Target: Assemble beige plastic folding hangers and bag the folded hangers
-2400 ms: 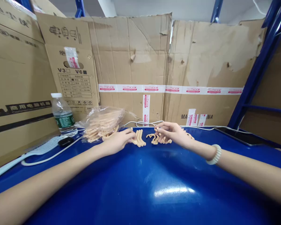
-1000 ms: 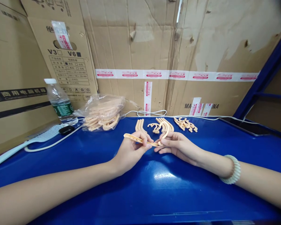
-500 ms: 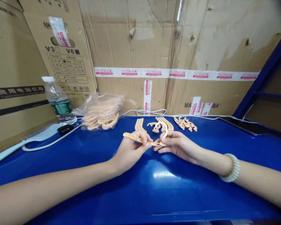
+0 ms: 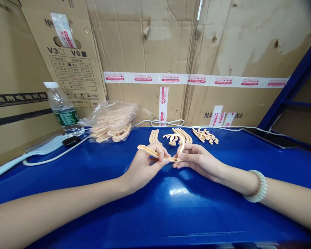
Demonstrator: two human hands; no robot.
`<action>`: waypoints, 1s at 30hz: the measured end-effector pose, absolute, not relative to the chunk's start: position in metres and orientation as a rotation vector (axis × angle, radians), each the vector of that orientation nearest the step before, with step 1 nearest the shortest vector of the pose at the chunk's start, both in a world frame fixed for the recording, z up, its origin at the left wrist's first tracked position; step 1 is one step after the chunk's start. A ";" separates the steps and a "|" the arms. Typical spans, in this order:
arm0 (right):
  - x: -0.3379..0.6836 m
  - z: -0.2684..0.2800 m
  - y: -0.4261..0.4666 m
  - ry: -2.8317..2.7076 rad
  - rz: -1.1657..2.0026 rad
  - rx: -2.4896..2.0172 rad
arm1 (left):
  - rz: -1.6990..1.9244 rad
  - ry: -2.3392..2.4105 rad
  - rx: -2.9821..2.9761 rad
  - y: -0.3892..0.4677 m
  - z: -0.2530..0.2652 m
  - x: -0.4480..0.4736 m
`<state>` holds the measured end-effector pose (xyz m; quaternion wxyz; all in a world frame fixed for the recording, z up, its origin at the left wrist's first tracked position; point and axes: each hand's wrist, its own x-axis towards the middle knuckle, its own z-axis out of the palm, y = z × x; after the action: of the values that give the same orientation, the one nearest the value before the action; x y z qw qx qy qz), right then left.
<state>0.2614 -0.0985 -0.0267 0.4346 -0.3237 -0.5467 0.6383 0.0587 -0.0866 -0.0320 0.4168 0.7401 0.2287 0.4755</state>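
Observation:
My left hand [image 4: 145,167] pinches a beige plastic hanger arm [image 4: 144,149], a long channelled strip whose far end sticks out to the left. A curved beige hanger hook [image 4: 182,144] stands up from the fingers of my right hand [image 4: 200,159]. The arm's right end meets the hook's base between my two hands; fingers partly hide the joint. Behind them on the blue table lie several hanger arms in a left group [image 4: 153,137] and a right group [image 4: 188,136]. Loose hooks [image 4: 172,141] lie between these groups, and a small pile of curved pieces [image 4: 204,135] is farther right.
At the back left are a clear bag of beige hanger parts [image 4: 112,124], a water bottle [image 4: 67,117], a light-blue brush [image 4: 45,147] and a black object [image 4: 71,141]. A white cable [image 4: 217,128] runs along the cardboard wall [image 4: 145,100]. A dark tablet [image 4: 269,138] lies back right.
The hook's base and the arm's end sit closer together, with my right hand shifted very slightly. The view has moved a little.

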 end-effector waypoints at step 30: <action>0.258 -0.027 -0.101 -1.295 1.589 -0.822 | 1.146 0.577 1.733 -0.089 -0.033 0.061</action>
<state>0.2584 -0.1008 -0.0268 0.4497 -0.3325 -0.5237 0.6427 0.0610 -0.0891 -0.0330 0.4730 0.7082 0.2358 0.4681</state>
